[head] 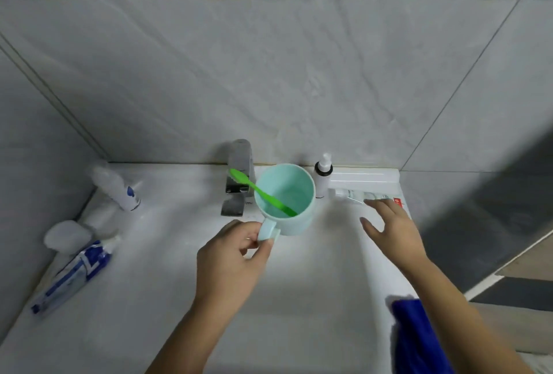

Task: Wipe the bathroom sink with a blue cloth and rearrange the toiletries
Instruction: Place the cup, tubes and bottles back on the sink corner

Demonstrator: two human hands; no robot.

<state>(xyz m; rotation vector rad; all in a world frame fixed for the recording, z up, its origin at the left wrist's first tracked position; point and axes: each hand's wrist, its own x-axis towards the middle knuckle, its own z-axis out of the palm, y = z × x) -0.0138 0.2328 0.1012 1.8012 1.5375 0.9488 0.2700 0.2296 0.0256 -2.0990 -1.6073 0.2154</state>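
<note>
My left hand (230, 257) pinches the handle of a mint-green cup (284, 197) that stands by the faucet (239, 176), with a green toothbrush (260, 192) leaning inside it. My right hand (389, 227) is spread open, fingertips reaching over a white toothpaste tube (356, 195) lying on the sink's back right ledge. The blue cloth (419, 337) hangs over the sink's right edge, under my right forearm. The white sink (299, 298) fills the lower view.
A small white pump bottle (322, 176) stands right of the cup. On the left ledge lie a white bottle with a blue mark (118, 191), a white round container (67, 236) and a blue-and-white tube (74, 275). Tiled walls close the back and left.
</note>
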